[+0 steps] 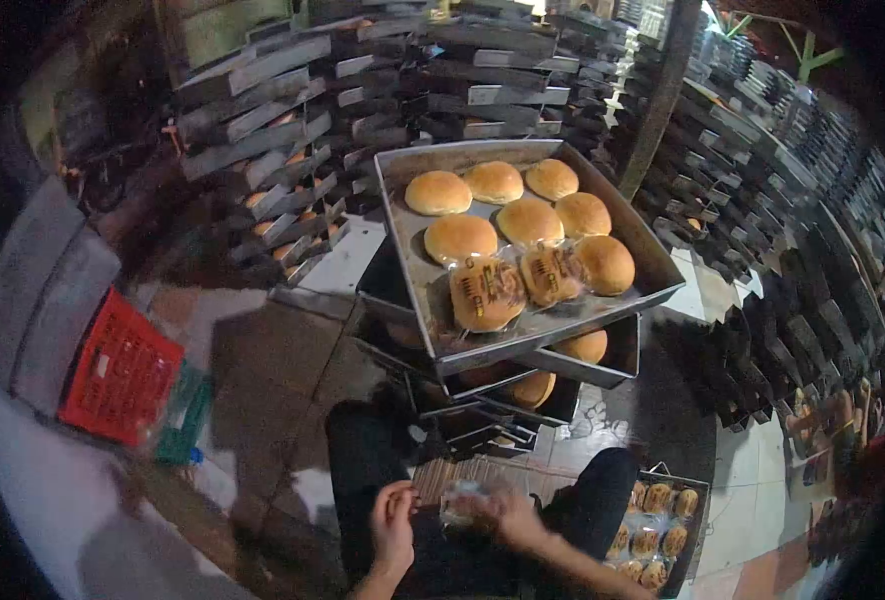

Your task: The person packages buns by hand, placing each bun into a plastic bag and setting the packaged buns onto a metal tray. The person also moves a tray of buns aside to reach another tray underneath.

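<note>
Low in the view, my left hand [395, 522] is raised over my lap with its fingers curled; whether it holds anything is too small to tell. Just right of it, my right hand [508, 515] is blurred by motion, beside a clear plastic wrapper [463, 500]. Its grip on the wrapper cannot be made out. Ahead, a metal tray [553, 335] tops a stack of trays and bears several bare round buns [461, 238]. Two wrapped buns with printed film [487, 293] lie at its near side.
A tray of wrapped buns [646, 542] stands at the lower right, beside my knee. Stacked trays [263, 90] line the back and right. At the left are a red crate [123, 370] and a green crate [185, 415]. A post [663, 95] rises behind the trays.
</note>
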`<state>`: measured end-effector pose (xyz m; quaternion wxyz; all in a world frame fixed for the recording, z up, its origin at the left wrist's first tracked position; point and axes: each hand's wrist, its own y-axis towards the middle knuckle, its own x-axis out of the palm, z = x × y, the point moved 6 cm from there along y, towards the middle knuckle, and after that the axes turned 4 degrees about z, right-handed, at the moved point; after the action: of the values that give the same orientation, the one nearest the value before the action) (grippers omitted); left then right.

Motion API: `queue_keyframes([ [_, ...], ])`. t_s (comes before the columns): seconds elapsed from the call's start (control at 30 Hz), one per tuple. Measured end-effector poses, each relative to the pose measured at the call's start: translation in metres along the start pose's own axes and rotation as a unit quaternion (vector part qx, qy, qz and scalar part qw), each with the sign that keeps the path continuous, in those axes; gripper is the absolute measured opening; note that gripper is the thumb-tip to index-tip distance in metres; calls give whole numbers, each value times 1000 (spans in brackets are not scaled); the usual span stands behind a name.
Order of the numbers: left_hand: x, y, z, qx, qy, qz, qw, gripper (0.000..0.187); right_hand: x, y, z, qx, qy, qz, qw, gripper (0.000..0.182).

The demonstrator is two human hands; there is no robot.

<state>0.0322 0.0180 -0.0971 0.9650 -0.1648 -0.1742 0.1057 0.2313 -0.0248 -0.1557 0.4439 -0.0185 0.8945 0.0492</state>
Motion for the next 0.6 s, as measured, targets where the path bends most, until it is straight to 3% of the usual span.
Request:
queue_keyframes([
  [0.03,8,7,-13,-32,46,-35,998,20,39,-23,-1,-157,-160,-69,972,34],
  [0.07,19,14,-25,-28,53,-54,997,18,43,-31,-3,-172,-223,-101,954,40],
  [0.17,46,24,-49,-19,103,-102,989,18,44,-36,-16,-220,-214,-140,941,42],
  [0.23,56,37,-62,25,188,-150,970,18,40,-44,-28,-243,-253,-141,926,36],
  [0.3,51,42,-64,72,215,-170,959,19,30,-48,-22,-117,-159,-6,980,29],
  [0.33,48,35,-62,36,232,-175,956,20,27,-40,-15,-122,-162,-3,979,29],
  [0.37,42,25,-66,-7,252,-179,951,21,19,-29,-7,-43,-80,-49,995,26],
  [0.43,29,35,-99,10,201,-187,961,23,15,-15,10,112,86,-134,981,21],
  [0.47,25,39,-102,42,224,-183,956,24,33,-9,17,87,66,-224,969,20],
  [0.5,22,39,-101,73,247,-178,950,27,50,-4,36,84,68,-222,969,20],
  [0.57,30,31,-70,93,208,-161,960,30,81,-7,60,-62,-115,-212,968,25],
  [0.6,34,28,-57,111,163,-147,969,33,26,4,16,-129,-188,-145,963,30],
])
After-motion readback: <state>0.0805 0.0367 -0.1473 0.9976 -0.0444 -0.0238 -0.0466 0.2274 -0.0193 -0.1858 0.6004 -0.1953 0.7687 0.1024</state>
